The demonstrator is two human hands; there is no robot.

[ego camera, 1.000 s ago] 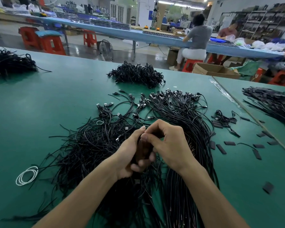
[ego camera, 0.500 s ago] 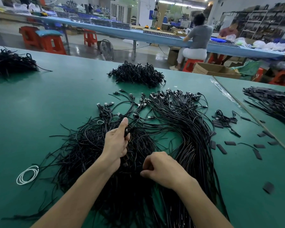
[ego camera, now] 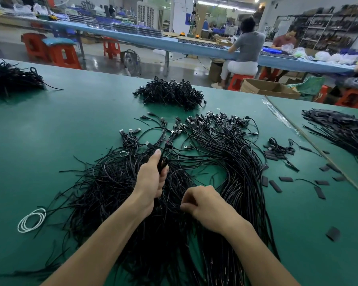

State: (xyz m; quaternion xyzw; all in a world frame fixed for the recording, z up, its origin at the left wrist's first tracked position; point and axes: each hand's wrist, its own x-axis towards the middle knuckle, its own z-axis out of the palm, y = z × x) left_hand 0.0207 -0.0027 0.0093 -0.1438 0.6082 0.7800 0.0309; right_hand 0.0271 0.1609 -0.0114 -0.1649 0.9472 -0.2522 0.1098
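Nearest, at the near edge of the green tabletop (ego camera: 50,124), two bare forearms reach in over a broad heap of loose cables (ego camera: 232,166) that spreads across the middle. The right hand (ego camera: 207,205) lies low on the heap. Its fingers are curled under, and thumb and forefinger are drawn together on a strand, as far as the view shows. Just beyond it and to the left, the left hand (ego camera: 151,178) is held a little above the strands. Its fingers are wrapped round a small coiled cable (ego camera: 163,163) and its thumb points up along the coil.

A white coil (ego camera: 31,220) lies off the heap's near left side, and short black strips (ego camera: 275,185) are scattered to its right. The heap's plug ends fan out on its far side. Farther on, toward the far edge, sits a compact pile of finished bundles (ego camera: 170,93), clearly apart from the heap.

Judging from this, the work is well begun but far from over. One cable is wound and in hand, probably awaiting a tie. A modest pile is done, and the much larger heap is left to coil.
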